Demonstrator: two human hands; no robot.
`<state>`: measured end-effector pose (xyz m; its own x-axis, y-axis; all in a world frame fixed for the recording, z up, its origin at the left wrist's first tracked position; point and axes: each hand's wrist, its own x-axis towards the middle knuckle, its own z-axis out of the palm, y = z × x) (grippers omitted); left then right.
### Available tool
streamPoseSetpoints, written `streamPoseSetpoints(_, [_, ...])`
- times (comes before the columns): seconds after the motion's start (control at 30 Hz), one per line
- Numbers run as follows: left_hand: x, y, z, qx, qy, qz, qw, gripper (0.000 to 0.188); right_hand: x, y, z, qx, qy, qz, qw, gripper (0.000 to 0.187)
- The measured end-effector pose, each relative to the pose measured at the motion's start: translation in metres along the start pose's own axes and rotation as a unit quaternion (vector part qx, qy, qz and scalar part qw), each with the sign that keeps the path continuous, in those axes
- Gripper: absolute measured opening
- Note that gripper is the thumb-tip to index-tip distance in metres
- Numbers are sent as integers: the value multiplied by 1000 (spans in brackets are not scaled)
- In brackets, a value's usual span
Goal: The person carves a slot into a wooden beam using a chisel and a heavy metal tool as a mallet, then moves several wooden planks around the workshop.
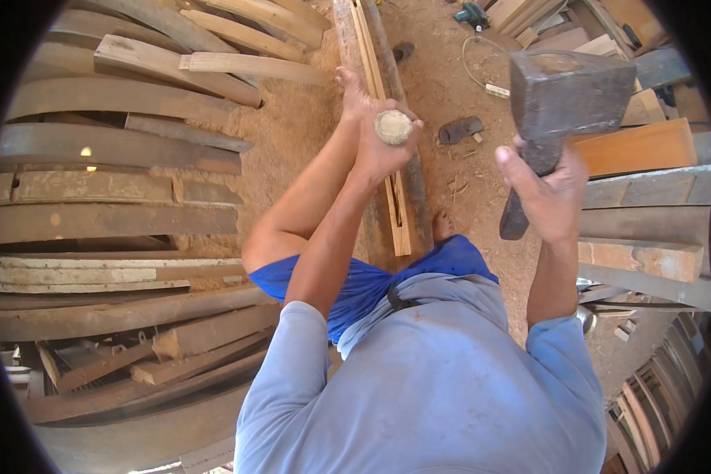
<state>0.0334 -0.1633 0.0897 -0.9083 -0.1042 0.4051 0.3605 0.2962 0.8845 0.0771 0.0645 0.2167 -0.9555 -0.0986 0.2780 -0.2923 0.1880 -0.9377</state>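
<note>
My left hand [378, 154] is closed around an upright chisel, and I look straight down on the round, worn butt of its handle [393, 126]. Its blade is hidden below my fist. Under that hand runs a narrow pale wooden piece [404, 229] with a long slot cut in it, lying along a thick beam [423, 201]. Raised to the right, my right hand [553, 189] grips a heavy dark wooden mallet [569, 95] by its handle. The mallet head is apart from the chisel. My bare left foot [351, 91] rests beside the beam.
Curved and straight boards [118, 142] are stacked along the left. More planks [648, 193] lie at the right. On the sawdust-covered ground sit a dark sandal [460, 129], a power strip with a cord [497, 91] and a green power tool [472, 13].
</note>
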Motion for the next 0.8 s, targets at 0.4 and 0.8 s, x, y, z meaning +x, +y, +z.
streamPoseSetpoints(0.4, [-27,-43,6,-23,-42,-20,999,12,17,42,34,-138,-25,-10,990,27])
streamPoseSetpoints(0.8, [-19,-56,-1,-47,-13,-82,995,9,10,44,45,-95,-125,-8,988,42])
